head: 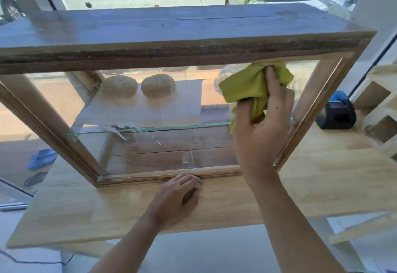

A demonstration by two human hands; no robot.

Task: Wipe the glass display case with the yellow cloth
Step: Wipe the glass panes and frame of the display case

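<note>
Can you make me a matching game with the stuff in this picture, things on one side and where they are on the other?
Things:
1. yellow cloth
2. two round buns
3. left hand
4. black device

Places:
A. on the wooden counter, right of the case
B. on the glass shelf inside the case
C. gripped in the right hand against the glass
D. at the case's bottom frame

Pairs: 1-C, 2-B, 3-D, 4-A
</note>
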